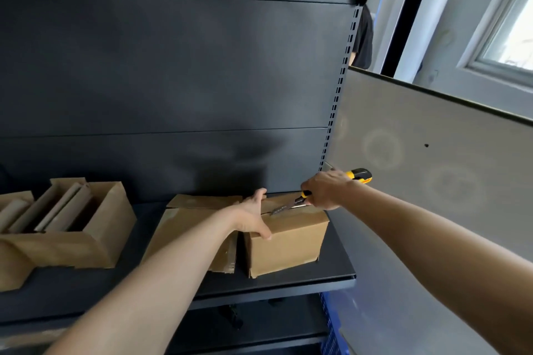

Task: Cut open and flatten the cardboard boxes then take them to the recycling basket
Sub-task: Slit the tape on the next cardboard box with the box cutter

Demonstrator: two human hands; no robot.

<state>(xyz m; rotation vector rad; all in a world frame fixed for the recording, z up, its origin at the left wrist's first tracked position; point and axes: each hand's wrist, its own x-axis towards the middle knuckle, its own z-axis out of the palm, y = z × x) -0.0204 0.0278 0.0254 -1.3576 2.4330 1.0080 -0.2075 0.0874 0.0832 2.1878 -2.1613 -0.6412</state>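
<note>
Now, from the head view, the small cardboard box (285,245) sits at the right end of the dark shelf (288,282), near the grey side panel (432,167). A flattened piece of cardboard (187,222) lies just beside its left side, and an open box with dividers (95,227) stands further left. Your right hand (326,191) has its grip wrapped round the yellow-and-black utility knife (300,197), whose blade tip rests on the taped seam along the top of the box. Your left hand (253,214) has its grip spread and holds nothing; it presses on the box's top near the left front corner, with one digit hanging over the front edge. The blade points toward that hand, so I judge the main risk to be a slip into your fingers. Draw the cut away from them, or first shift the bracing hand off the seam line. Run the blade shallow and at a low angle, just through the tape, and let the left hand's downward pressure stop the light box skating on the smooth shelf. The recycling basket is not in sight.
</note>
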